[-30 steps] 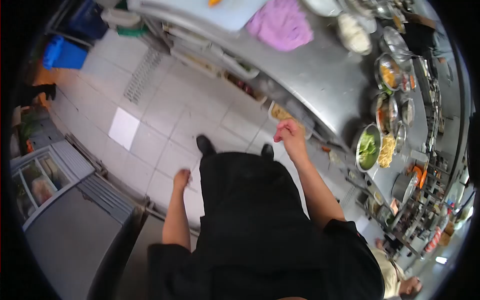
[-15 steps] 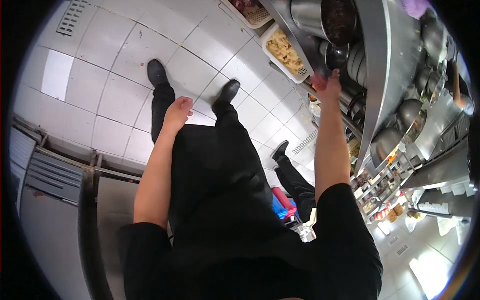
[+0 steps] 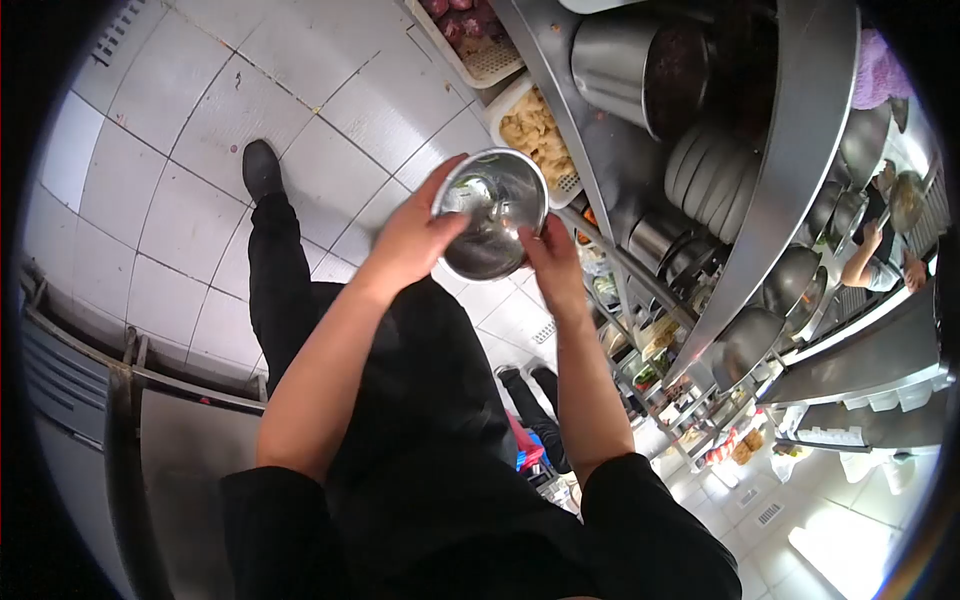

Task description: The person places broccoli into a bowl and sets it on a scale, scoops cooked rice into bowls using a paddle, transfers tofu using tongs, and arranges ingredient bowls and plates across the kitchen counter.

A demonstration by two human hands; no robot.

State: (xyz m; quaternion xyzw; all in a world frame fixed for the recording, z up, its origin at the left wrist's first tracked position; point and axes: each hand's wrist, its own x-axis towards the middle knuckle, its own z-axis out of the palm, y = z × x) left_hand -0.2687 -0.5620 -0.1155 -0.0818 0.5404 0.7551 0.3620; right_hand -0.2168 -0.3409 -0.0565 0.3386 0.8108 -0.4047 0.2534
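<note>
Left hand [image 3: 405, 245]: newly grasps the metal bowl [image 3: 485, 245] by its left side, no longer hanging free.
Right hand [image 3: 553, 265]: grasps the opposite side, no longer reaching toward the lower shelf [image 3: 612, 165].
Bowl place: above the floor [image 3: 370, 130], apart from shelf.
Handling: now two-handed.

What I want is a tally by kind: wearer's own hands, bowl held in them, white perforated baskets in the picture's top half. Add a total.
Left hand and right hand: 2
Metal bowl: 1
White perforated baskets: 2
Total: 5
</note>
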